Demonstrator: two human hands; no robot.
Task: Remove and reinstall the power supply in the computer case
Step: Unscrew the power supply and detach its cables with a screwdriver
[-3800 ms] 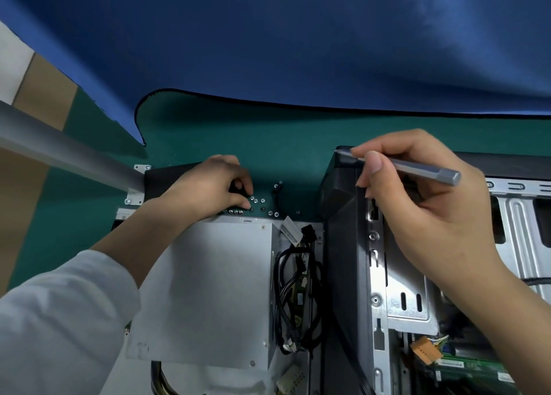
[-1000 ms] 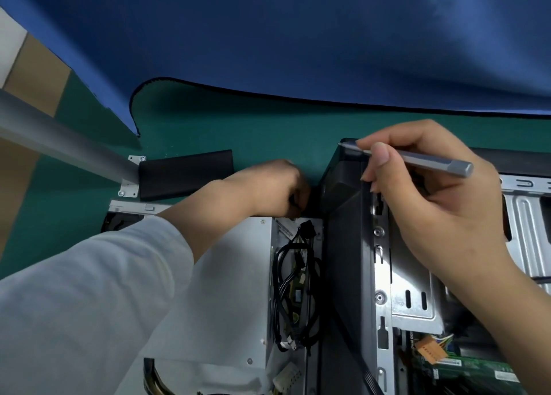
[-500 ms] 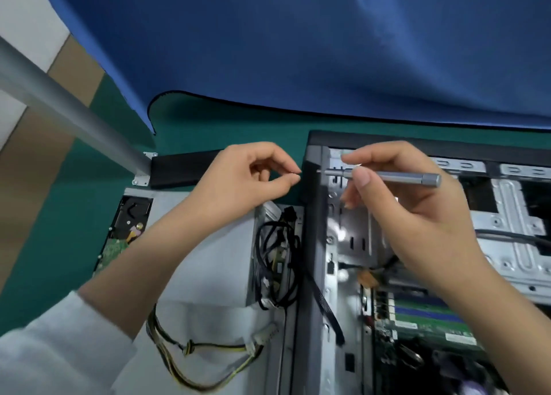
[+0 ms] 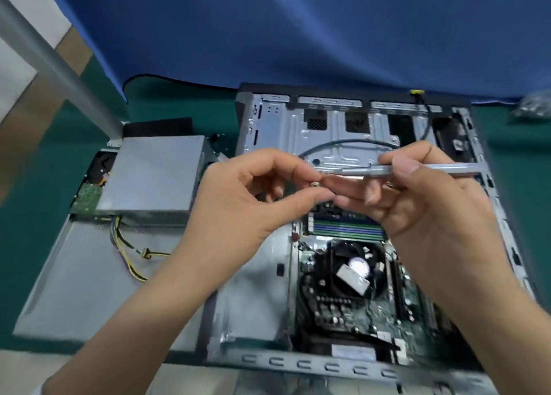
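The computer case lies open on its side on the green surface, filling the centre and right of the frame. Its motherboard, with the fan and memory sticks, faces up in the lower centre. The power supply sits outside the case, at centre left, on a flat grey side panel. Yellow and black cables trail from its near edge across that panel.

Both hands meet above the case at mid frame. The left hand has thumb and forefinger pinched together on 1 small screw. The right hand is clamped round a slim grey screwdriver, held level, its tip pointing left and just beside the screw. Whether tip and screw touch cannot be told; the frame is blurred there.

A blue cloth covers the upper frame. A grey metal bar crosses the upper left corner.
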